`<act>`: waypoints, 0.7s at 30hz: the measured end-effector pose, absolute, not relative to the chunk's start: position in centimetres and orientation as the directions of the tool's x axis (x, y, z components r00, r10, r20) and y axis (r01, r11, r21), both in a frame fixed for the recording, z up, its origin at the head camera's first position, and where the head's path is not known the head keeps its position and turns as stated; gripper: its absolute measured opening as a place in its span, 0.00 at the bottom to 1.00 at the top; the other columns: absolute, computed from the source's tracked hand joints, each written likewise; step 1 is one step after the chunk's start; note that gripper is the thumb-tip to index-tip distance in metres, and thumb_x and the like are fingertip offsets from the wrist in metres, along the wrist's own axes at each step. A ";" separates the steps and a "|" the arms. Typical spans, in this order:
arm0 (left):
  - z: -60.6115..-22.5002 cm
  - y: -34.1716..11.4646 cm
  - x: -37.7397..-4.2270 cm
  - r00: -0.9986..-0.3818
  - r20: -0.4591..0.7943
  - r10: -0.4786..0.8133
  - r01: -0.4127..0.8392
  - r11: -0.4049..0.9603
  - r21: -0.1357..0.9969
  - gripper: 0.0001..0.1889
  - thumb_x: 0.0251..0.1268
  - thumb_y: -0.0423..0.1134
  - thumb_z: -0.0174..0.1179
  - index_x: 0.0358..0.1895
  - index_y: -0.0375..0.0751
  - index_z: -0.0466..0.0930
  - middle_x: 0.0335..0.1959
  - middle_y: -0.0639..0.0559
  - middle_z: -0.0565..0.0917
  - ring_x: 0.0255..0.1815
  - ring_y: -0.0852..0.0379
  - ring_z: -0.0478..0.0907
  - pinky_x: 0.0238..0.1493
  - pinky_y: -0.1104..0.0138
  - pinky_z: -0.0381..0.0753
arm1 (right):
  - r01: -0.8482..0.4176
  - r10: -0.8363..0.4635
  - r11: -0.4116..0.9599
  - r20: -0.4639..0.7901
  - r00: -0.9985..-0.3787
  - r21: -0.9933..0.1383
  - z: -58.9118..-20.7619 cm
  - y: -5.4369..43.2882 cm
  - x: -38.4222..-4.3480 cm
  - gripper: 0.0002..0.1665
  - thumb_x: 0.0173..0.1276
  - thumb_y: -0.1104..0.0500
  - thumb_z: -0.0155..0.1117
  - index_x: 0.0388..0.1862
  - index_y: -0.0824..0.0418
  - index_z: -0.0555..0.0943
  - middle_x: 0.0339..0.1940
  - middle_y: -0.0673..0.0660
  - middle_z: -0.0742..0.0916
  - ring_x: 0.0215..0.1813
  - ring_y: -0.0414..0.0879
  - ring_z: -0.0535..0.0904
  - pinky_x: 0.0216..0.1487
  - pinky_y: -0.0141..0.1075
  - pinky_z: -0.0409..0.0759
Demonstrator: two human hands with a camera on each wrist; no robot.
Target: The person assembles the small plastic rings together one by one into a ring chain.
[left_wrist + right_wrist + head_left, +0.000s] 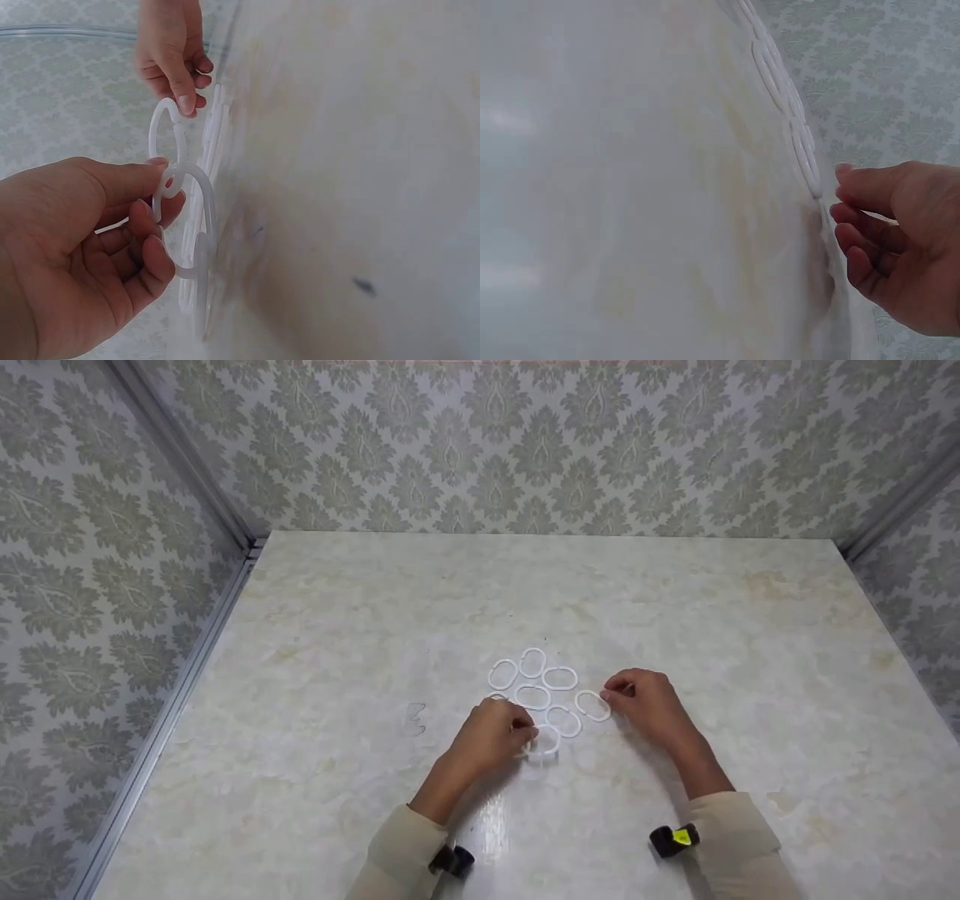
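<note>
My left hand point(486, 735) pinches a white oval plastic ring point(559, 741) between thumb and fingers, at the near edge of a group of similar rings. In the left wrist view, white rings point(209, 206) overlap at its fingertips; whether they are linked I cannot tell. Across the group, my right hand point(651, 703) has its fingertips at the outer edge of another oval ring point(577, 703). The right wrist view shows its thumb and fingers loosely bent, holding nothing, a small gap from the nearest ring point(802, 161). One ring is partly hidden behind my left hand.
Several more white rings point(561, 689) lie flat on the pale marbled table point(360, 607). Left of my left hand is a thin-lined, see-through shape point(417, 720). Patterned walls point(495, 442) stand behind and at both sides. Each sleeve carries a black wrist device point(673, 840).
</note>
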State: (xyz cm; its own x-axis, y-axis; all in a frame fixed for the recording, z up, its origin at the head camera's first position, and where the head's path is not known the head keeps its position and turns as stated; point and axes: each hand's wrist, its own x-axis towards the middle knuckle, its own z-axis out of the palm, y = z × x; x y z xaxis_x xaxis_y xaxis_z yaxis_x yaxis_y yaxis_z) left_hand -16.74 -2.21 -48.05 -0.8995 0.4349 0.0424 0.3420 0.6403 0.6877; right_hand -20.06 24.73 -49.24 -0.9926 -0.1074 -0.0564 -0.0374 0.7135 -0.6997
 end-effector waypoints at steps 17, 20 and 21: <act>-48.1 -2.2 -16.9 -0.906 0.038 0.421 0.331 0.650 0.684 0.06 0.66 0.35 0.66 0.34 0.40 0.92 0.31 0.51 0.91 0.34 0.59 0.82 0.38 0.70 0.79 | -0.043 -0.121 0.822 -0.100 -0.988 -0.568 -49.0 23.3 -20.6 0.06 0.72 0.62 0.64 0.37 0.64 0.82 0.37 0.59 0.84 0.39 0.49 0.77 0.42 0.38 0.72; -48.1 -2.2 -16.9 -0.905 0.045 0.422 0.337 0.649 0.682 0.06 0.66 0.35 0.66 0.34 0.40 0.92 0.30 0.51 0.91 0.34 0.59 0.82 0.38 0.70 0.79 | -0.055 -0.120 0.821 -0.077 -0.990 -0.569 -49.0 23.5 -20.4 0.05 0.73 0.62 0.63 0.36 0.64 0.82 0.36 0.58 0.85 0.39 0.49 0.77 0.42 0.38 0.72; -48.1 -2.1 -16.9 -0.905 0.046 0.422 0.337 0.647 0.684 0.06 0.66 0.35 0.66 0.33 0.40 0.92 0.30 0.51 0.91 0.33 0.60 0.82 0.38 0.70 0.79 | -0.058 -0.119 0.819 -0.070 -0.990 -0.571 -49.1 23.6 -20.4 0.05 0.73 0.62 0.63 0.37 0.64 0.81 0.35 0.58 0.85 0.39 0.49 0.77 0.42 0.38 0.72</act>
State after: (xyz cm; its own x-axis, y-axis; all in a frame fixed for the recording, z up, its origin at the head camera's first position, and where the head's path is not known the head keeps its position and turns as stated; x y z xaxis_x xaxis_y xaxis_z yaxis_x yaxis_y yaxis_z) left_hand -16.94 -2.14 -48.14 -0.9053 0.4223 0.0457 0.3365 0.6474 0.6838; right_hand -20.42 23.63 -49.05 -0.9905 -0.1186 -0.0700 -0.0577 0.8189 -0.5710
